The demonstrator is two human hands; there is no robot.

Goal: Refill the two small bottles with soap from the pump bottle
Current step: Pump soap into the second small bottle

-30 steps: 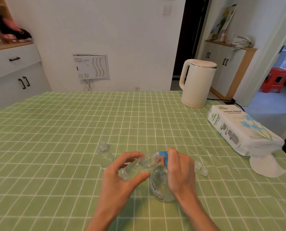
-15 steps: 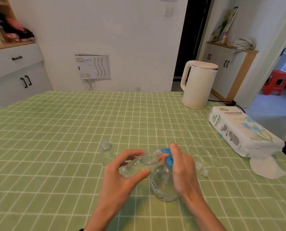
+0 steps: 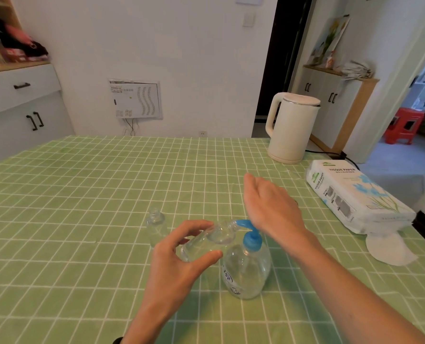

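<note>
Pump bottle [image 3: 247, 271]: clear soap, part-full. Left hand [image 3: 181, 254] grips tilted small bottle [image 3: 201, 240] at blue spout [image 3: 242, 223]. Second small bottle [image 3: 156, 225]: upright, uncapped. Right hand [image 3: 268, 207]: spread, empty, above pump.

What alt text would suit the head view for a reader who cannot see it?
The left hand tilts a small clear bottle against the blue nozzle of a pump bottle, while the open right hand is raised above the pump. A second small bottle stands uncapped on the green checked tablecloth.
</note>
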